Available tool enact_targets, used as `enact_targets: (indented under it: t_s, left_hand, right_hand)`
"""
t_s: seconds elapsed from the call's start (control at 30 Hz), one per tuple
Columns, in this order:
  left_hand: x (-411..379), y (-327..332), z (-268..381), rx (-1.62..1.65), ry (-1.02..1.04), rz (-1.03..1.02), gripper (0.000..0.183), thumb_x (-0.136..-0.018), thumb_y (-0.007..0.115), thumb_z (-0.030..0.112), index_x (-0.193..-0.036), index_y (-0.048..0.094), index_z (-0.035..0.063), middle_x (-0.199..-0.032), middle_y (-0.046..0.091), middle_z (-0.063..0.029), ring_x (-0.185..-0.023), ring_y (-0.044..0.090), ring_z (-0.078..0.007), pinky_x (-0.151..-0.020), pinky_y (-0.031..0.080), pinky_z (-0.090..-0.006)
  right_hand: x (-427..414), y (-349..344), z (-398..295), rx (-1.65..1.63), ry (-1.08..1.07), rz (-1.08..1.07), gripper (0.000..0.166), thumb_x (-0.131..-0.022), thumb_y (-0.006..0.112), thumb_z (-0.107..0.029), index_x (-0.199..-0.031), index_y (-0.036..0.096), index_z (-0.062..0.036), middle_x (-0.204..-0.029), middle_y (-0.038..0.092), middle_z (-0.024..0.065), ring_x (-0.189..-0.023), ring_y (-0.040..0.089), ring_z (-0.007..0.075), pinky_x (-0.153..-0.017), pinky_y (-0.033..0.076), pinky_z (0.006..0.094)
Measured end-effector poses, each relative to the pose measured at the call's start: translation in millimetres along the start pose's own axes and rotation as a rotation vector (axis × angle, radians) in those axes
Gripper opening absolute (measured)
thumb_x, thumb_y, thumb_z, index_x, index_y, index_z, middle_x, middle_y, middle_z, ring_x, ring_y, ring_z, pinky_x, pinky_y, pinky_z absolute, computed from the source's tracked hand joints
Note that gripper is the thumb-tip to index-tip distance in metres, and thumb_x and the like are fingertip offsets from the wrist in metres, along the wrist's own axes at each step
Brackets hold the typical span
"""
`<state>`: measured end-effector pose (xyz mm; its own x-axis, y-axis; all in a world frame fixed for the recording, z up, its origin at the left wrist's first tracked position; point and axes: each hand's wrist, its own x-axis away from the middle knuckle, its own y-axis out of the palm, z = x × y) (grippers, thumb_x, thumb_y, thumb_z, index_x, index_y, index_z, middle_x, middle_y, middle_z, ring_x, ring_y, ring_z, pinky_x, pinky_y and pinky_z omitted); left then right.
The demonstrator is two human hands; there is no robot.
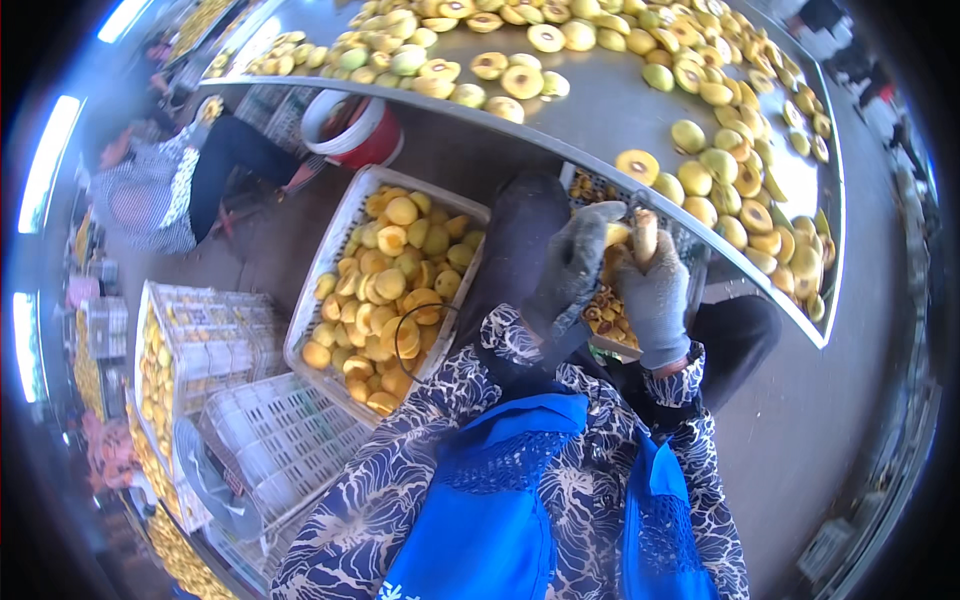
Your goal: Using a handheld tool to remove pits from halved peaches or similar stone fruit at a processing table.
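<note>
My left hand [574, 259], in a dark grey glove, is shut on a yellow fruit half [616, 234] at the table's near edge. Beside it my right hand [656, 289], in a light grey glove with bare fingertips, is closed around something mostly hidden by its fingers. Below both hands, between my knees, a crate [619, 346] holds fruit pits and scraps [606, 311]. Many halved yellow fruits, some with brown pits, lie on the metal table [585, 97] beyond. To the left, a white plastic crate [300, 322] holds pitted fruit halves [390, 283].
A red and white bucket [367, 139] stands under the table's left part. Further left a person [161, 187] sits low, one hand by a fruit half. White slatted crates [281, 442], one filled with fruit, stand at lower left. The table has a raised metal rim [780, 300].
</note>
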<state>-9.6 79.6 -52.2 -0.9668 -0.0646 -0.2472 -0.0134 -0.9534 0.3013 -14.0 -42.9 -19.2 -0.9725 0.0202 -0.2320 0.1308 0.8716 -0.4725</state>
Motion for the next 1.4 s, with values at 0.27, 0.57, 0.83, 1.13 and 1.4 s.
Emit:
enact_targets:
  t_s: [0.27, 0.57, 0.83, 1.13, 1.4]
  left_hand:
    - [15.0, -125.9, 26.4, -0.136, -0.226, 0.184, 0.033, -0.098, 0.045, 0.025, -0.120, 0.056, 0.0021, -0.100, 0.065, -0.0132, -0.085, 0.065, -0.0217, -0.078, 0.054, -0.0323]
    - [-89.6, -110.0, 15.3, -1.062, 0.403, 0.054, 0.034, -0.092, 0.061, 0.013, -0.122, 0.057, -0.0022, -0.124, 0.059, -0.0162, -0.114, 0.056, -0.0249, -0.100, 0.042, -0.0350]
    - [-262.1, 75.1, -86.1, -1.321, 0.690, -0.862, 0.058, -0.081, 0.070, 0.027, -0.133, 0.051, 0.0116, -0.128, 0.053, -0.0199, -0.122, 0.048, -0.0354, -0.102, 0.041, -0.0435]
    - [-261.7, 78.5, -90.0, -0.736, -0.189, -0.799, 0.041, -0.088, 0.064, 0.018, -0.123, 0.055, 0.0000, -0.109, 0.063, -0.0133, -0.097, 0.062, -0.0224, -0.087, 0.050, -0.0344]
    - [-142.5, 45.4, -19.8, 0.120, -0.441, -0.334, 0.055, -0.101, 0.037, 0.045, -0.125, 0.049, -0.0024, -0.118, 0.059, -0.0198, -0.094, 0.065, -0.0286, -0.084, 0.055, -0.0344]
  right_hand:
    - [20.7, 41.1, 5.4, 0.011, -0.032, -0.173, 0.019, -0.079, 0.068, -0.017, -0.087, 0.057, -0.0051, -0.066, 0.061, 0.0195, -0.063, 0.064, 0.0384, -0.054, 0.050, 0.0422]
    - [59.6, 3.8, 82.8, -0.014, 0.358, -0.340, 0.021, -0.083, 0.065, -0.022, -0.090, 0.052, -0.0064, -0.067, 0.061, 0.0231, -0.068, 0.061, 0.0425, -0.060, 0.047, 0.0504]
    - [44.3, -31.5, 84.0, 0.009, 0.395, -0.348, 0.019, -0.082, 0.062, -0.022, -0.088, 0.050, -0.0085, -0.064, 0.059, 0.0205, -0.063, 0.061, 0.0414, -0.057, 0.046, 0.0499]
    - [46.2, -50.4, 102.5, -0.450, 0.607, -0.241, 0.026, -0.081, 0.069, -0.025, -0.094, 0.058, -0.0052, -0.079, 0.064, 0.0191, -0.075, 0.065, 0.0334, -0.068, 0.050, 0.0392]
    - [-3.0, -57.3, 57.3, -0.101, 0.254, -0.056, 0.023, -0.083, 0.066, -0.021, -0.097, 0.054, -0.0065, -0.073, 0.062, 0.0214, -0.072, 0.063, 0.0416, -0.062, 0.048, 0.0474]
